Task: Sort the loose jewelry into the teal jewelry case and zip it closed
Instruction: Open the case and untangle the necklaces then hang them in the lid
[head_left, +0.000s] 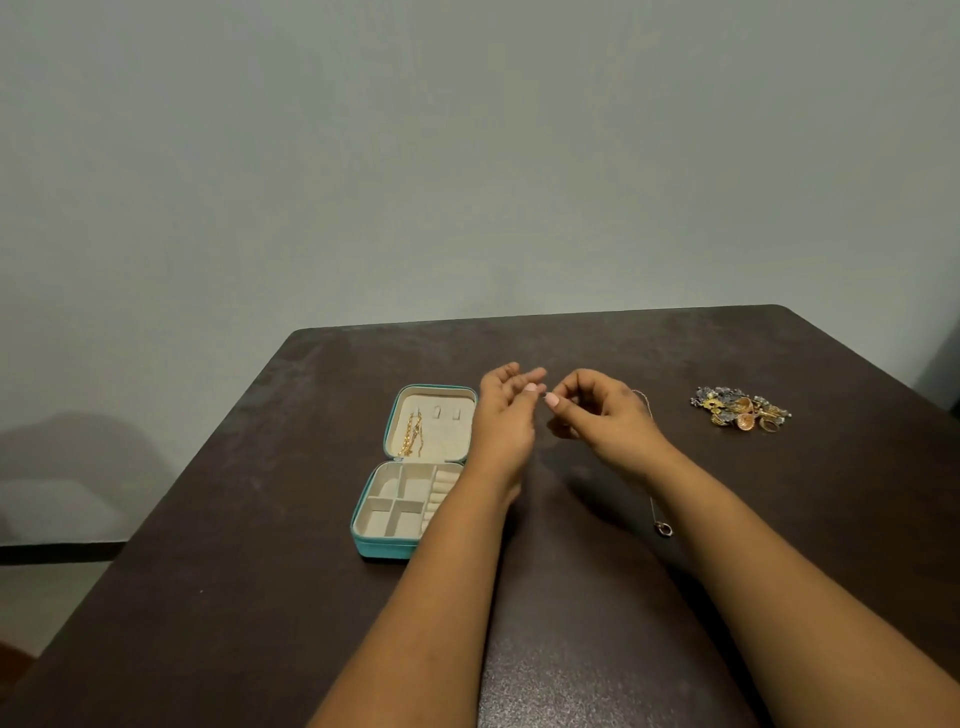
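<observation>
The teal jewelry case lies open on the dark table, left of my arms. Its cream lid holds gold chains, and the divided tray compartments look bare. My left hand and my right hand are raised just right of the lid, fingertips meeting. Both pinch the end of a thin necklace; the pinched bit itself is too small to see. Its chain runs behind my right hand and down to a small ring pendant lying on the table. A pile of loose jewelry sits at the far right.
The dark brown table has its far edge against a pale wall and its left edge running diagonally towards me. My left forearm crosses over the case's right side.
</observation>
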